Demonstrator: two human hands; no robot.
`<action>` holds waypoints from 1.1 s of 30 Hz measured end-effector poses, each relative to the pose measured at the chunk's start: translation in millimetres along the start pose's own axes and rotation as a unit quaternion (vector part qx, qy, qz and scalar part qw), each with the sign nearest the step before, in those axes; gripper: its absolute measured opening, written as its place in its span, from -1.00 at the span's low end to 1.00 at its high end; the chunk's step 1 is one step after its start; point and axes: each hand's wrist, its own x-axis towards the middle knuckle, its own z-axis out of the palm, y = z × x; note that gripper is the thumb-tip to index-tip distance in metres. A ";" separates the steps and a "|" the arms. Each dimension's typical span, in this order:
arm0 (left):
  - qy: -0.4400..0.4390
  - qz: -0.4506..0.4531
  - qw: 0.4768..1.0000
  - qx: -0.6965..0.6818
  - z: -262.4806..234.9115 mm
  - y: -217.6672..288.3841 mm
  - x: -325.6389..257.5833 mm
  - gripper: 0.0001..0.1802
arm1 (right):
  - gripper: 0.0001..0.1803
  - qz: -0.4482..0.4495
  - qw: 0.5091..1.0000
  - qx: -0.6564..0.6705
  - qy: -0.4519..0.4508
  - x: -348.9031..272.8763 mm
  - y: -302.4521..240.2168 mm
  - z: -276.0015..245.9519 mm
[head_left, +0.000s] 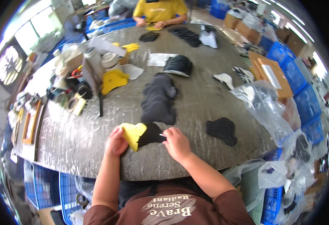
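Observation:
Near the table's front edge, my left hand point(116, 141) grips a yellow curved flat piece point(133, 134) that looks like a template. It overlaps a black flat piece point(152, 134), which spreads to the right toward my other hand. My right hand point(176, 144) is closed in a pinch at that piece's right end, around a thin pale tool point(163, 135) like a pen; most of it is hidden by the fingers. Just beyond lies a long overlapping stack of dark grey cut pieces point(158, 99). Off to the right rests a small group of black pieces point(221, 130).
Tape, bottles and a white jar point(110, 60) crowd the table's left side, beside another yellow piece point(114, 80). Clear plastic bags point(260, 108) hang over the right edge near blue crates point(307, 97). Across the table a person in yellow point(160, 13) handles a yellow piece.

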 end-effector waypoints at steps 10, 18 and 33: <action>0.019 -0.010 0.999 -0.041 11.2 0.4 -1.5 -0.89 | -0.73 0.067 0.996 0.014 0.052 22.8 16.9 13.9; 0.025 -0.022 0.998 -0.060 14.5 0.6 -1.0 -0.93 | -0.74 0.106 0.987 0.084 0.093 32.3 28.2 7.8; -0.075 -0.039 0.901 0.426 54.7 -2.3 -1.1 -0.91 | -0.64 0.299 0.868 0.377 0.119 38.8 56.0 20.5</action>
